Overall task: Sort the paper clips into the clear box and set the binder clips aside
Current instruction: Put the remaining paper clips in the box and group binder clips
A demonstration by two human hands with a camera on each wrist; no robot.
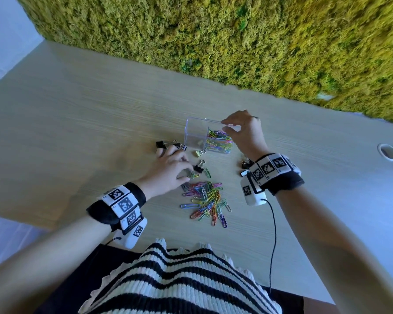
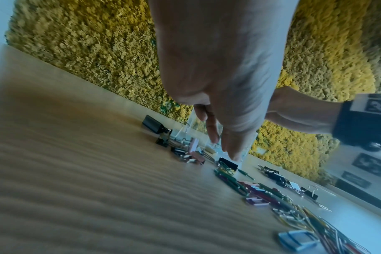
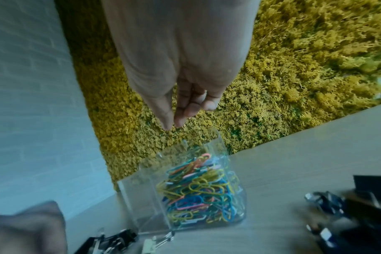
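Note:
The clear box (image 1: 194,134) (image 3: 137,197) stands mid-table with several coloured paper clips (image 1: 219,141) (image 3: 198,189) heaped in its right part. My right hand (image 1: 224,122) (image 3: 173,126) hovers over its rim, thumb and fingertips drawn together, with nothing seen between them. A loose paper clip pile (image 1: 208,200) (image 2: 261,190) lies nearer me. My left hand (image 1: 187,173) (image 2: 230,153) reaches down with straight fingers to the pile's far edge, beside a black binder clip (image 1: 199,168) (image 2: 227,165). More binder clips (image 1: 161,145) lie left of the box.
A cream binder clip (image 1: 199,152) lies at the box's front. Black binder clips (image 1: 245,165) (image 3: 328,202) sit under my right wrist. A moss wall (image 1: 213,30) backs the wooden table (image 1: 89,109). A round cable hole (image 1: 388,151) is at far right.

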